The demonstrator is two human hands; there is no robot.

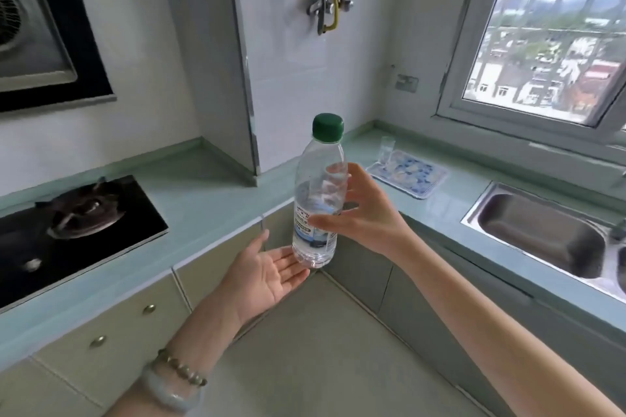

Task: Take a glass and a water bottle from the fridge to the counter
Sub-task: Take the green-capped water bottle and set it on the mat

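Observation:
A clear water bottle [318, 193] with a green cap and a blue-white label is upright in the air in front of the counter's inner corner. My right hand [362, 210] grips its middle from the right, thumb in front and fingers behind. My left hand [267, 271] lies open, palm up, just under and left of the bottle's base, fingertips touching or nearly touching it. A small clear glass [386, 149] stands on the pale green counter [210, 193], at the far edge of a blue patterned mat [411, 176] near the window corner.
A black gas hob [67, 230] with a burner is set in the counter at left. A steel sink [542, 234] sits at right below the window. A white wall panel rises behind the counter corner. Cabinet drawers with round knobs run under the counter.

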